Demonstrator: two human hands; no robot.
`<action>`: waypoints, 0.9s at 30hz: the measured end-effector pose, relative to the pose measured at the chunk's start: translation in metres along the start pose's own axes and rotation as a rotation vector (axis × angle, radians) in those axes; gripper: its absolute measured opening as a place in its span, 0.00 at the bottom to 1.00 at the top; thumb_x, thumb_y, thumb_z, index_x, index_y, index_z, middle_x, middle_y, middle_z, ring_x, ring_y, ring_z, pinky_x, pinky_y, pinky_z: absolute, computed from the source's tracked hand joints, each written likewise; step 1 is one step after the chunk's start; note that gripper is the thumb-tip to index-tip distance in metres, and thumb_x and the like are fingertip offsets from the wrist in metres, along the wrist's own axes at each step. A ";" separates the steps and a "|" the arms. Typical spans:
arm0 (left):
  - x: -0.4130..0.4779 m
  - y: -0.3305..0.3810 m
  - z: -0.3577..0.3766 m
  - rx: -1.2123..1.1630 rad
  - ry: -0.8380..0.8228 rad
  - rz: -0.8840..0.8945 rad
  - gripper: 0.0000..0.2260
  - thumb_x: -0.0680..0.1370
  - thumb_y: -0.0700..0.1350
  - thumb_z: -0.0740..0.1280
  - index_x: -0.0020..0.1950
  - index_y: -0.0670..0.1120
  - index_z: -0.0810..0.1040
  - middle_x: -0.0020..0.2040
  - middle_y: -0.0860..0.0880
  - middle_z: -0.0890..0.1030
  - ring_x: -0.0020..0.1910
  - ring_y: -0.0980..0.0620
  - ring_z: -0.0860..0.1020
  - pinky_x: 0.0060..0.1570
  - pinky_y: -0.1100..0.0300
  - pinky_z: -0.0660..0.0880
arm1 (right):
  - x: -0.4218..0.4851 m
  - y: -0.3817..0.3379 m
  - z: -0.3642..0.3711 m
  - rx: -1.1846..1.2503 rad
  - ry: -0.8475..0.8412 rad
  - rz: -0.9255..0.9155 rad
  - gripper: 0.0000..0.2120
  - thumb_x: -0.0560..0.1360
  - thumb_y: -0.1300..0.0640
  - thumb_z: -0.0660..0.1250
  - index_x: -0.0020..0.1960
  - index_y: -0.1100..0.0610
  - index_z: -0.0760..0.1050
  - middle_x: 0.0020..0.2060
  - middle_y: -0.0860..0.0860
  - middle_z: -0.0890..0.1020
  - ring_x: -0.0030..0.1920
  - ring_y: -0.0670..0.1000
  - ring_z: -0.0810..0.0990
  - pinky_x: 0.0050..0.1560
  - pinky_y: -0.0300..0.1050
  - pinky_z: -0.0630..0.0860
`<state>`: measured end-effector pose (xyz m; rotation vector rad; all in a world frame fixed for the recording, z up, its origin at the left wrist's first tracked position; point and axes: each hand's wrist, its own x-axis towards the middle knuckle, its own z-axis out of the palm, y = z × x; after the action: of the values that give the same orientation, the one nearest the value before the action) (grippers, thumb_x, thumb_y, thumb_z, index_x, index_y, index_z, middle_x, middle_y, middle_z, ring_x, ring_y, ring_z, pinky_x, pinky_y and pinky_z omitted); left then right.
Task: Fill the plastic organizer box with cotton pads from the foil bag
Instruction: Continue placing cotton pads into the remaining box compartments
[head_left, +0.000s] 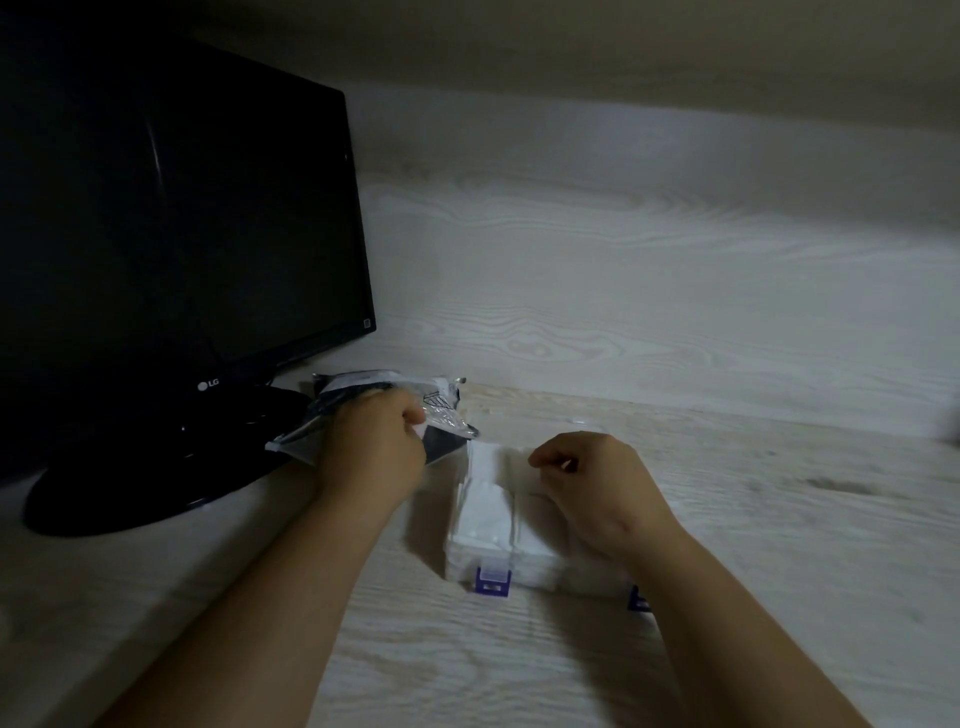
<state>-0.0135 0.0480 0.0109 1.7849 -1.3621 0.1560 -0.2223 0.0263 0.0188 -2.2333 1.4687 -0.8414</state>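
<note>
Pale wood-grain desk (753, 545) fills the lower half of the frame, with a matching panel (623, 260) rising behind it. Just below the centre sits the clear plastic organizer box (535, 564), its two purple latches (492, 581) facing the bottom edge of the frame. White cotton pads (485, 506) fill the box's left compartment. The compartment beside it also looks white, but blur keeps the contents unclear.

Just up and left of the box, touching or nearly touching its far corner, lies the crumpled foil bag (353, 397), dark and silvery with a clear crinkled part at its right side. The left hand (371, 449) is clenched on the bag, fingers curled round its creased material, and a small white scrap shows at the thumb tip; whether it is a pad cannot be told.

The right hand (587, 486) hovers over the right part of the box, fingers curled inward and thumb close to the forefinger. Whether they pinch anything cannot be told.

A black monitor (171, 218) with a dark screen occupies the upper left of the frame, its round base (156, 483) just beside the bag.
</note>
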 end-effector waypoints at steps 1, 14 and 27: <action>0.000 0.001 0.000 -0.086 0.015 -0.028 0.11 0.74 0.33 0.64 0.47 0.47 0.82 0.48 0.47 0.83 0.49 0.45 0.79 0.46 0.61 0.70 | 0.000 0.000 0.000 0.003 0.004 0.001 0.12 0.76 0.60 0.63 0.54 0.50 0.83 0.51 0.44 0.83 0.47 0.42 0.76 0.49 0.33 0.70; -0.005 0.030 0.000 -0.791 -0.224 -0.221 0.07 0.74 0.35 0.71 0.45 0.48 0.78 0.43 0.49 0.84 0.40 0.54 0.81 0.40 0.61 0.74 | 0.003 -0.004 0.001 0.393 0.116 -0.018 0.07 0.76 0.57 0.69 0.44 0.45 0.78 0.39 0.44 0.84 0.40 0.41 0.81 0.41 0.35 0.77; -0.013 0.035 0.009 -0.670 -0.301 -0.080 0.08 0.74 0.36 0.71 0.41 0.48 0.77 0.39 0.53 0.81 0.40 0.57 0.80 0.44 0.63 0.75 | 0.003 -0.008 0.006 0.464 0.108 -0.041 0.07 0.74 0.63 0.70 0.43 0.52 0.81 0.37 0.44 0.84 0.35 0.39 0.80 0.43 0.37 0.78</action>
<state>-0.0512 0.0500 0.0177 1.3134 -1.3335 -0.5720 -0.2118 0.0259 0.0193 -1.8981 1.1280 -1.1925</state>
